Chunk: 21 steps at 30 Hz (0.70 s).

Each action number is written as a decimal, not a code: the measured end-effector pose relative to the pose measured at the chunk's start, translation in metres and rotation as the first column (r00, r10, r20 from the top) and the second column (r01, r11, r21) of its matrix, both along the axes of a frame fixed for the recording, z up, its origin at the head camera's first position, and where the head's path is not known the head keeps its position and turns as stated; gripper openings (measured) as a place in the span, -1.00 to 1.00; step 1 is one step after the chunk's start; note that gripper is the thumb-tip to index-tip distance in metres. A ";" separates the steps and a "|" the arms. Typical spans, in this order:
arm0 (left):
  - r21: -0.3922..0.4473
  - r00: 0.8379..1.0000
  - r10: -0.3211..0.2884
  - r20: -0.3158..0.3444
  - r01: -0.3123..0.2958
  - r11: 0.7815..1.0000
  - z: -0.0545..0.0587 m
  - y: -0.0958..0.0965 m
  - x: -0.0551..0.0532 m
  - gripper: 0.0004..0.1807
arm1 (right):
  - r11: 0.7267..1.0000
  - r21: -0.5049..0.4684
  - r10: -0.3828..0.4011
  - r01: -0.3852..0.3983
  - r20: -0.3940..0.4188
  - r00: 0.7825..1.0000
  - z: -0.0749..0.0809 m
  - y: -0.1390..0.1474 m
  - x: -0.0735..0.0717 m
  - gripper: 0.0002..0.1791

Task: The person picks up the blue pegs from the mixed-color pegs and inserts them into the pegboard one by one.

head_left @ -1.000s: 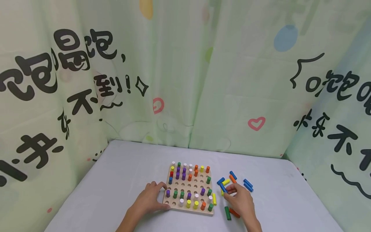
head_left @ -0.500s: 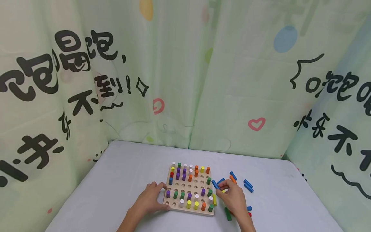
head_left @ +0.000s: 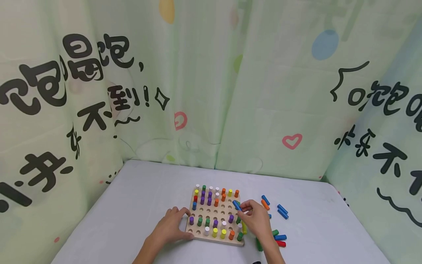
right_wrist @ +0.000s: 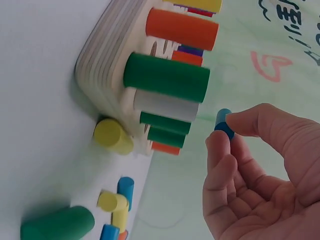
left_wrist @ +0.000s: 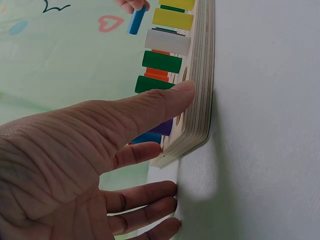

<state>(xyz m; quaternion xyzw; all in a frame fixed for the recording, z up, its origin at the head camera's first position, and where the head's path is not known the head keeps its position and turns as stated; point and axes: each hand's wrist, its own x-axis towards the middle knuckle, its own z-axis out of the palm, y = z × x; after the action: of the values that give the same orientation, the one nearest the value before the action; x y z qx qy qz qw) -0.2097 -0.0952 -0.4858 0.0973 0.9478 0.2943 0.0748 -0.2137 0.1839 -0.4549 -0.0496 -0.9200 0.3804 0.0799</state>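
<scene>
A wooden pegboard (head_left: 214,240) carries upright pegs in white, green, purple, orange, yellow, red and blue, with bare holes mostly across its middle rows. At its left edge, my left hand (head_left: 171,224) touches the near corner with its thumb (left_wrist: 172,100) and the side with its index finger; the other fingers extend loosely. My right hand (head_left: 258,219) pinches a blue peg (head_left: 236,205) between thumb and fingertips, tilted, over the board's right edge. The peg's lower end (right_wrist: 223,118) shows in the right wrist view, above the standing pegs.
Loose pegs lie right of the board: a yellow peg (head_left: 244,228) against its side, a blue pair (head_left: 282,211), an orange peg (head_left: 265,204) and a red peg (head_left: 281,244). My right forearm hides some. Printed curtains (head_left: 263,110) enclose the white table (head_left: 158,183).
From the loose pegs, my right hand has moved left and away from me with the blue peg, reaching the board's right edge. My left hand keeps its place.
</scene>
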 end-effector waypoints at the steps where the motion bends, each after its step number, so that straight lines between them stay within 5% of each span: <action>1: 0.000 1.000 0.000 -0.001 0.000 1.000 0.000 0.000 0.000 -0.35 | 1.000 -0.008 0.005 -0.005 0.003 1.000 0.000 -0.002 0.000 -0.78; 21: 0.000 1.000 0.004 -0.003 -0.004 1.000 0.002 0.001 0.002 -0.36 | 0.990 -0.114 0.075 -0.078 -0.026 0.997 0.001 -0.029 -0.002 -0.80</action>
<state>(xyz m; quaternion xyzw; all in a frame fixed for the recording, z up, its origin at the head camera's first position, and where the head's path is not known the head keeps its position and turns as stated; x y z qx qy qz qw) -0.2080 -0.0941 -0.4838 0.0959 0.9481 0.2944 0.0726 -0.2156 0.1551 -0.4543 -0.0147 -0.8970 0.4359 0.0723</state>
